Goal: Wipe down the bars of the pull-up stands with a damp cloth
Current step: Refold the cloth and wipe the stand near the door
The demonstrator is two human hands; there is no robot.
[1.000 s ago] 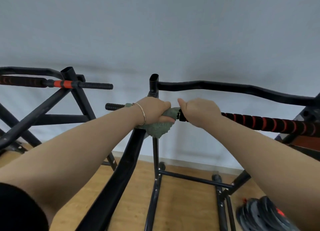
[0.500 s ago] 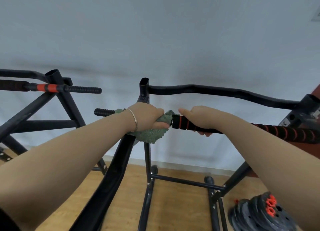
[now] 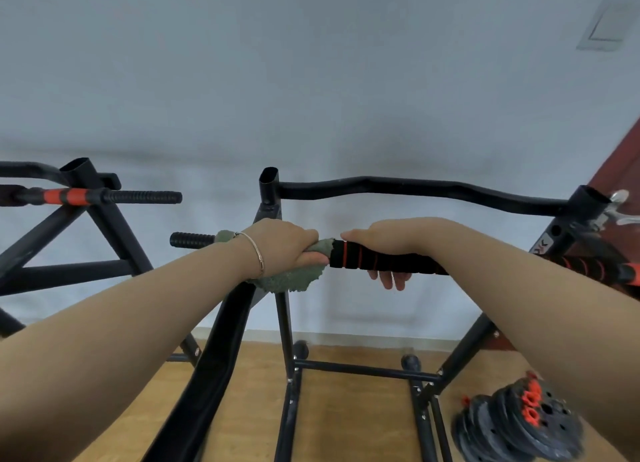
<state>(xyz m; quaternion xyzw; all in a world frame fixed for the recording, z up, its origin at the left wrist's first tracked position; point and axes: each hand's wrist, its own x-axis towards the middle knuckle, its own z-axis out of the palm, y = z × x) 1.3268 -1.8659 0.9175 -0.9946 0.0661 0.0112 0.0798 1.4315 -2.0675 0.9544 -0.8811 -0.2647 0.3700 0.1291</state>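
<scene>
The person is standing in front of a black pull-up stand [image 3: 273, 198] and is reaching both bare arms up to its near bar. The left hand [image 3: 280, 245], with a thin bracelet [image 3: 255, 255] on the wrist, is gripping the green cloth [image 3: 294, 279] tightly; the fingers are curling around the cloth and the bar inside it, and a loose part of the cloth is hanging under the hand. The cloth is sitting on the padded bar [image 3: 360, 258] just where the black foam with red rings is ending, beside the upright post of the stand. To the left of the cloth, the ribbed black end [image 3: 190, 240] of the same bar is sticking out free. The right hand [image 3: 391, 240] is lying on the foam a little to the right, near the cloth but not touching it. Its thumb is pointing toward the cloth, and its fingers [image 3: 393, 281] are bending over the top and the far side of the bar, so the tips are showing below it. Above both hands, the wavy top bar [image 3: 415, 188] is running between the two posts. A second stand [image 3: 86, 198] with a red and black bar is standing at the left, well apart. On the wooden floor [image 3: 346, 413] at the lower right, a pile of weight plates [image 3: 512, 430] with red collars is lying.
</scene>
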